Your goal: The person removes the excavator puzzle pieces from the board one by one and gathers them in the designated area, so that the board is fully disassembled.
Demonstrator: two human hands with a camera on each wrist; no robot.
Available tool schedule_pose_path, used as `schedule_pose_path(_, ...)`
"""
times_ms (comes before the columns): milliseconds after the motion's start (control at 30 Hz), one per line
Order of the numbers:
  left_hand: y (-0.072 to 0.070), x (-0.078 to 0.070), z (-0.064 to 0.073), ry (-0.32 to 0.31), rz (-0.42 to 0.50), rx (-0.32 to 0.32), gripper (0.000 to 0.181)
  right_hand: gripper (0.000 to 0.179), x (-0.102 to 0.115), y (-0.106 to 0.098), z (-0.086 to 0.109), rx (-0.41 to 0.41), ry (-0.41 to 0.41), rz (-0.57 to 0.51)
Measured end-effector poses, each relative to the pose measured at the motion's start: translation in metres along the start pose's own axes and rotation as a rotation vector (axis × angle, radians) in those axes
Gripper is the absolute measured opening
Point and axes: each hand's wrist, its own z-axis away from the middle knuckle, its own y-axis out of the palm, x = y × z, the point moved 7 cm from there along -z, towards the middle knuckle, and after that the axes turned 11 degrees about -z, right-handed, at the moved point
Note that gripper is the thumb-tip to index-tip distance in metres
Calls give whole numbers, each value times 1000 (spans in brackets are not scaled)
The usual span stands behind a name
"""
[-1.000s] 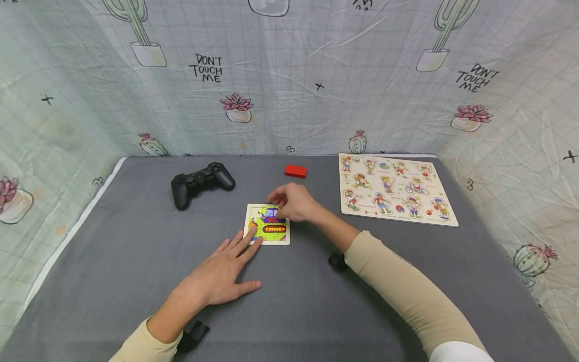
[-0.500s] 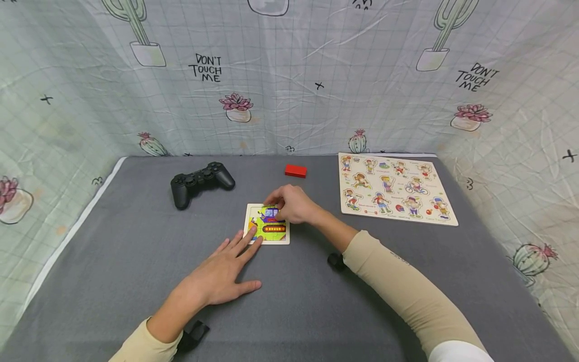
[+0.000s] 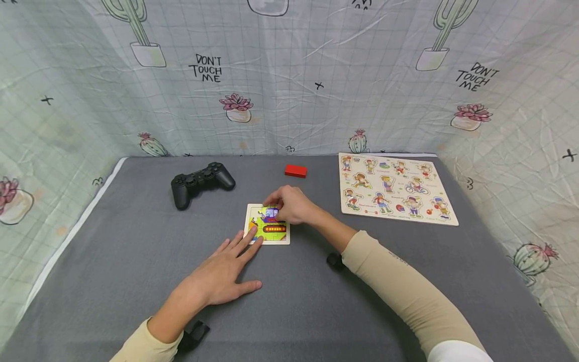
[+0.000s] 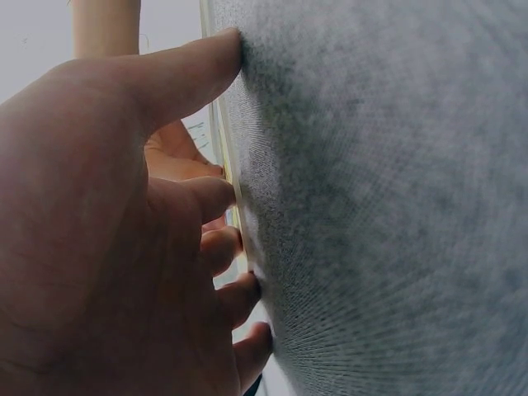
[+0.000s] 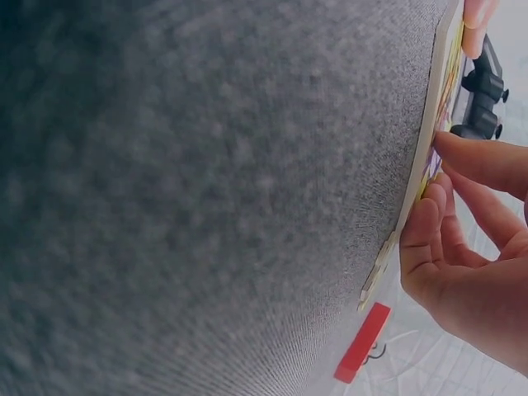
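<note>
A small square jigsaw puzzle with a yellow-green tracked vehicle picture in a cream frame lies on the grey table. My left hand is spread flat beside it, fingertips on its lower left part, thumb out on the cloth. At the puzzle's upper right, my right hand bends over the picture, thumb and fingers on a puzzle piece near the vehicle's cab. In the right wrist view the right hand has its thumb and fingertips at the puzzle's face. The right hand hides the upper right corner from the head view.
A black game controller lies at the back left and a red block behind the puzzle. At the back right is a large wooden board with children's sports figures. A printed curtain hangs along the table's back.
My right hand has shifted slightly to the left over the puzzle, then stayed almost still. The left hand and the puzzle have not visibly moved.
</note>
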Motion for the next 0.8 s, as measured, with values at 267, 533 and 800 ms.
schedule_pose_path(267, 1, 0, 0, 6, -7, -3, 93, 37, 0, 0, 0, -10, -10, 9)
schedule_pose_path(533, 1, 0, 0, -1, -1, 5, 93, 36, 2, -1, 1, -22, -20, 11)
schedule_pose_path(800, 1, 0, -1, -2, -5, 2, 94, 34, 5, -1, 2, -31, -31, 11)
